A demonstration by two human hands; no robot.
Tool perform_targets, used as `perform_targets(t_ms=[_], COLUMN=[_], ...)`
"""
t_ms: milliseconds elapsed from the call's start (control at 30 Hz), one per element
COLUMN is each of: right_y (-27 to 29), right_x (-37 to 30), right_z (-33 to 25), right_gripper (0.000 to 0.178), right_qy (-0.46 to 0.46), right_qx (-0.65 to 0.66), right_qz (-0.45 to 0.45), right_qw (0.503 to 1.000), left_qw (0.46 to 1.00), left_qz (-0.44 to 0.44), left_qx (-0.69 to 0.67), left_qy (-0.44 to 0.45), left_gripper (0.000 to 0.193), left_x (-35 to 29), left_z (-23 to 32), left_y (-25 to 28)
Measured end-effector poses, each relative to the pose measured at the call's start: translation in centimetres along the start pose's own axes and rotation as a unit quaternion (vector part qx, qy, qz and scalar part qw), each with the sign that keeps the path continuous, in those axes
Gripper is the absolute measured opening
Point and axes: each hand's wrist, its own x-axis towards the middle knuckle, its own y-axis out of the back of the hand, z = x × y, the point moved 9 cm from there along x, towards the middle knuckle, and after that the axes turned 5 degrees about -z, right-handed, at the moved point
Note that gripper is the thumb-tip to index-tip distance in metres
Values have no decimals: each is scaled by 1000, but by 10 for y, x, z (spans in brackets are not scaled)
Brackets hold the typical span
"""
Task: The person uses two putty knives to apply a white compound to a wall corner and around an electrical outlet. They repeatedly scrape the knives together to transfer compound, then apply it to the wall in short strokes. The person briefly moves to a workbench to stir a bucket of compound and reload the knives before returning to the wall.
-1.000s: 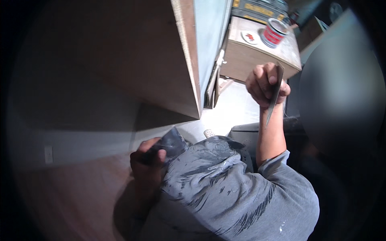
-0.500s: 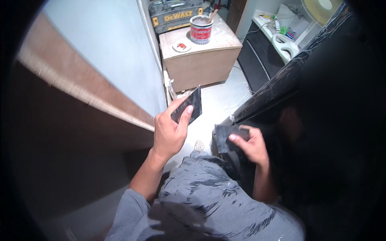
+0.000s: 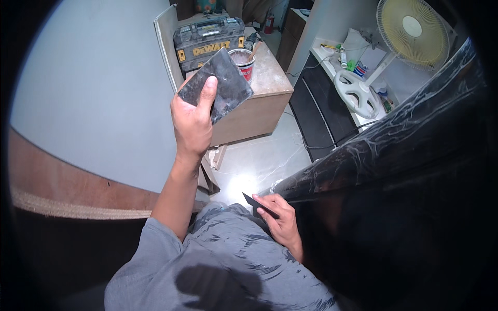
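My left hand is raised in the middle of the view, closed around a black, square, flat spreader with whitish smears, its thumb pressed on the face. Lower down and to the right, my right hand grips a second dark spreader, seen nearly edge-on. Behind the raised spreader, an open can of pale paste with a stick in it stands on a wooden cabinet; the spreader covers part of the can.
A dark toolbox sits behind the can. At right, a yellowish fan stands on a cluttered white counter over dark drawers. A light panel rises at left; dark plastic-wrapped furniture fills the right.
The view has swung right and up, bringing the fan in. My left hand has risen toward the can, turning its spreader face-on. The right hand has moved in closer, its spreader turned edge-on.
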Motion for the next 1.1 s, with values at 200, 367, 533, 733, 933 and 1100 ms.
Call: perform_targets(t_ms=[200, 367, 533, 733, 933, 1100], right_y=[21, 34, 45, 87, 136, 155], right_x=[1, 43, 104, 154, 241, 349], right_z=[7, 7, 16, 65, 77, 65], right_gripper=[39, 35, 34, 28, 32, 47], right_qy=[38, 22, 37, -79, -71, 12], right_qx=[-2, 61, 2, -47, -184, -283], right_qz=[74, 91, 135, 362, 464, 408], right_qw=[997, 994, 990, 928, 863, 868], left_qw=[993, 979, 975, 958, 965, 956], left_qz=[-50, -135, -182, -185, -215, -186], left_qx=[-104, -144, -121, -168, -106, -196], left_qy=[27, 49, 48, 143, 107, 115], left_gripper=[22, 23, 30, 29, 27, 27], left_x=[41, 71, 119, 186, 251, 291], left_z=[-32, -75, -137, -227, -286, -292], left_y=[-59, -132, -180, -206, -197, -190])
